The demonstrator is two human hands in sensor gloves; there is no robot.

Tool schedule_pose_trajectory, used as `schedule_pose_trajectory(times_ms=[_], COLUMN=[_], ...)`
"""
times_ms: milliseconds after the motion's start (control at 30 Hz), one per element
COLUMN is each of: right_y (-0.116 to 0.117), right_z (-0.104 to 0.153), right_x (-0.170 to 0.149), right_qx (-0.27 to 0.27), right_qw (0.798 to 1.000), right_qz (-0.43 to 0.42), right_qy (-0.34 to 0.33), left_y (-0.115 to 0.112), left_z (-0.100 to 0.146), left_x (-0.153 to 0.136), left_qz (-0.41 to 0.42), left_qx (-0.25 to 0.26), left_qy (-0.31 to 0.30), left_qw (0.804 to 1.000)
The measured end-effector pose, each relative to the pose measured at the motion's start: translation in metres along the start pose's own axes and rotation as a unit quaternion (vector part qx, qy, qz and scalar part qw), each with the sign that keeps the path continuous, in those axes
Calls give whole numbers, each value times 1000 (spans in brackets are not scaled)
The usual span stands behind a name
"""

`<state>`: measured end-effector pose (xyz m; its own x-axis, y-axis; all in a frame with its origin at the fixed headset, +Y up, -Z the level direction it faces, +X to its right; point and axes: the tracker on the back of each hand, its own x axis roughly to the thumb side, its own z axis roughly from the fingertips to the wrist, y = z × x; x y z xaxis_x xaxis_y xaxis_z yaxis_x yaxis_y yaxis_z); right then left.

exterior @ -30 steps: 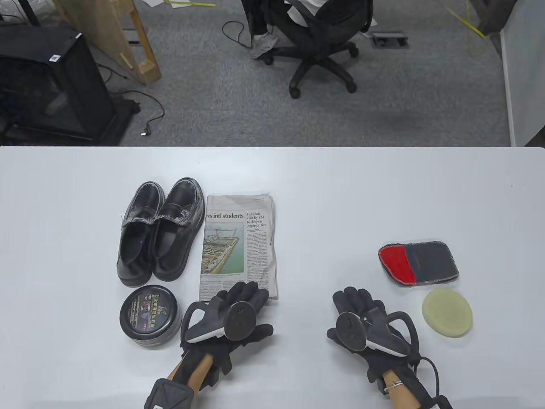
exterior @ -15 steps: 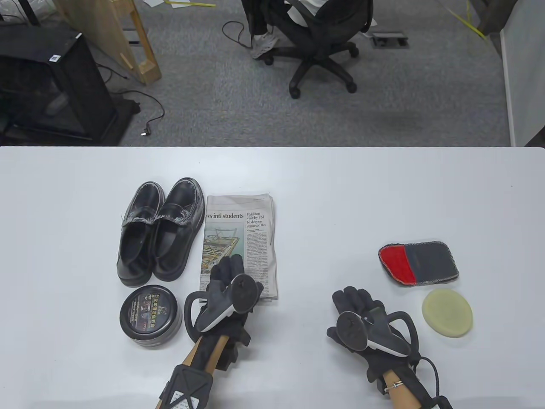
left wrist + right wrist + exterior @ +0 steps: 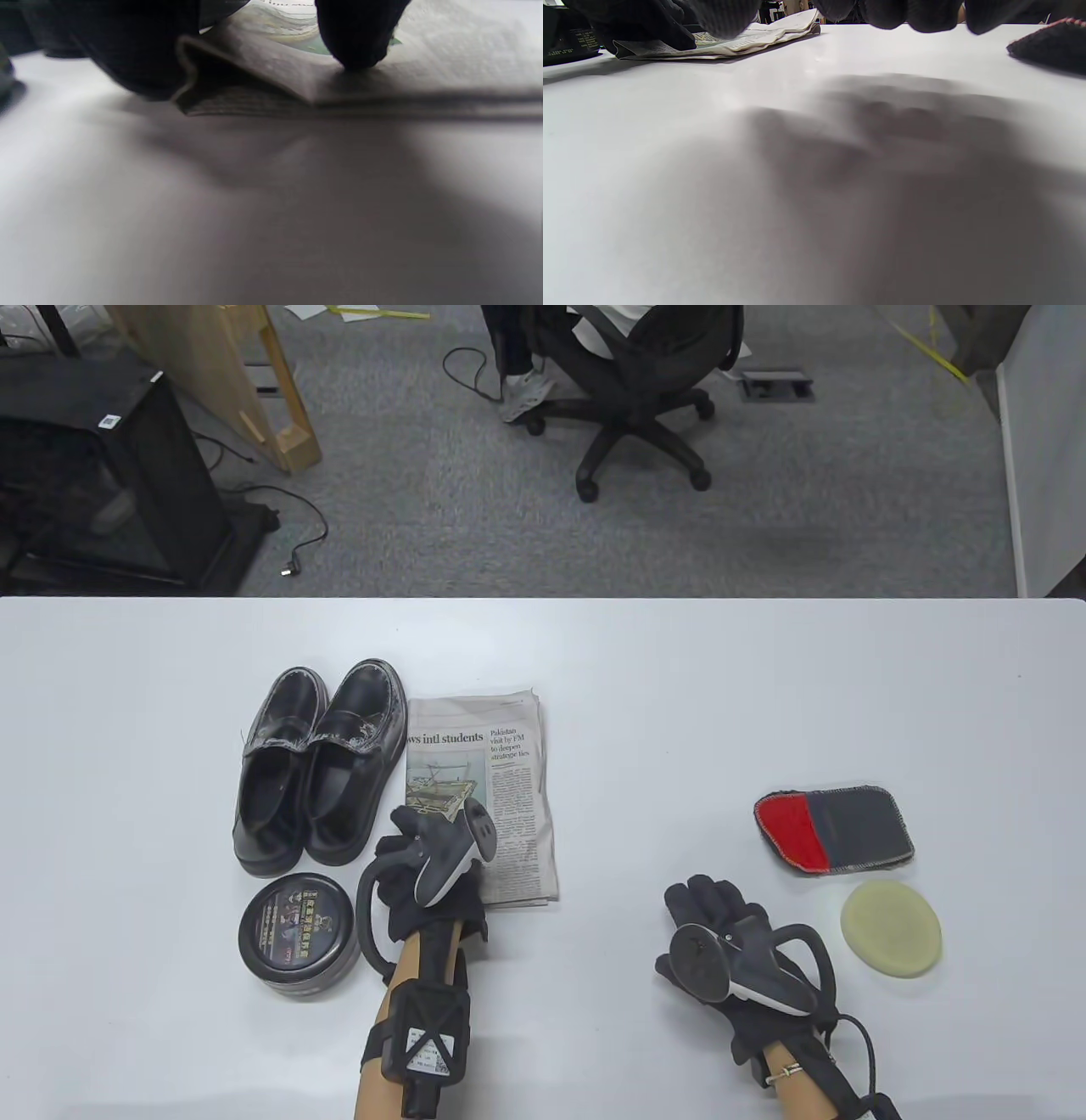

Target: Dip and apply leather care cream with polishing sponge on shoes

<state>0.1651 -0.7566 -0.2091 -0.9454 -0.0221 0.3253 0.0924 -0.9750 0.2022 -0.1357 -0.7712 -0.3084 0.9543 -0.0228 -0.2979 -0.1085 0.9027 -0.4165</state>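
since a second ago the left hand [image 3: 428, 861] has slid forward from the table's near edge onto the near-left corner of the folded newspaper [image 3: 501, 780] and rolled onto its side; the paper has skewed slightly. in the left wrist view the corner lifts, a fingertip [image 3: 358, 38] pressing on top and another finger at the raised fold, so it looks pinched. to do this well, lift only enough to free the paper, then spread it flat before the shoes [image 3: 318, 763] go on. right hand [image 3: 721, 937] lies flat with relaxed fingers, holding nothing. polishing sponge [image 3: 891, 929] sits untouched near the table's right end, beside a cloth [image 3: 836, 827]; cream tin [image 3: 295, 933] is closed by the near edge.
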Motion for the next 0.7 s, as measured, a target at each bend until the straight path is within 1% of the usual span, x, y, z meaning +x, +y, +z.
schedule_pose_trajectory(times_ms=[100,133,167,233,300,333,367,433,533,567,600,633,667,700], right_y=[0,0,0,0,-2,-4,-7,-15,-30,-37,-42,-47,-52,-54], right_z=[0,-1,-1,-2,-3,-3,-3,-4,-6,-7,-8,-10,-12,-14], right_x=[0,0,0,-1,-1,-1,-1,-1,-3,-5,-6,-8,-11,-13], right_qx=[2,3,4,6,6,3,-3,-15,-43,-56,-65,-73,-86,-92], right_qw=[1000,1000,1000,1000,1000,1000,999,998,991,984,978,969,950,933], right_qz=[5,5,4,-2,-12,-20,-32,-58,-130,-167,-199,-237,-300,-347], right_qy=[1,1,2,4,5,6,5,5,4,0,-5,-8,-15,-20], left_y=[0,-1,-1,3,3,3,4,6,14,18,20,23,24,25], left_z=[-3,-4,-4,-1,2,4,8,14,28,35,41,47,52,56], left_x=[-14,-18,-21,-27,-32,-35,-37,-42,-48,-50,-51,-53,-54,-54], left_qz=[50,83,100,102,156,208,263,321,403,435,453,466,477,485], left_qx=[31,25,24,31,14,9,9,5,6,3,-2,-1,-5,-12], left_qy=[21,22,21,10,-20,-41,-68,-105,-193,-228,-241,-274,-311,-335], left_qw=[998,996,995,994,987,977,962,941,895,871,859,842,822,808])
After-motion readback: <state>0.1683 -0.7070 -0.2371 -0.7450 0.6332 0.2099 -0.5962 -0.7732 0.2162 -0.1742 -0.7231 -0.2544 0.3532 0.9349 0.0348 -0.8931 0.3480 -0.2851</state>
